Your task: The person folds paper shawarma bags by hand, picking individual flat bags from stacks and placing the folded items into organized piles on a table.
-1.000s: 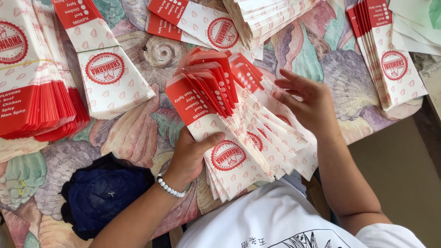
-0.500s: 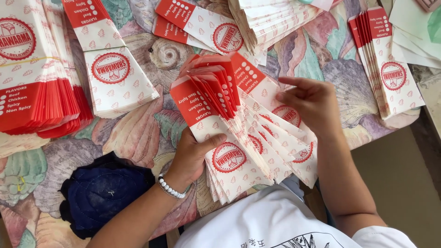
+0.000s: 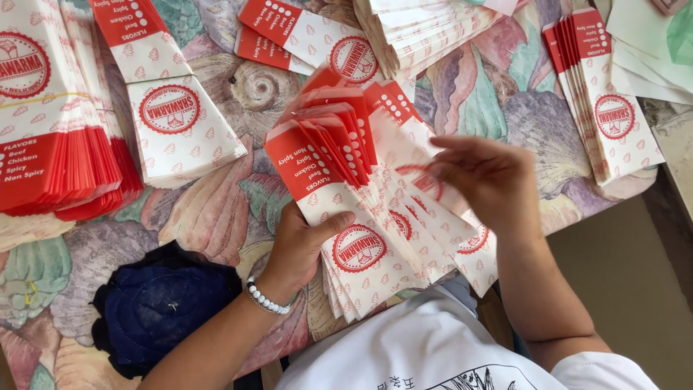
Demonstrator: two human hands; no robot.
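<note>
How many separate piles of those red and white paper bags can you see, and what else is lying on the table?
Bag piles on the table: 6, e.g.
Fanned bag bundle in the left hand: 1
Dark blue cloth: 1
Plain paper sheets: 1 stack
Total: 9
</note>
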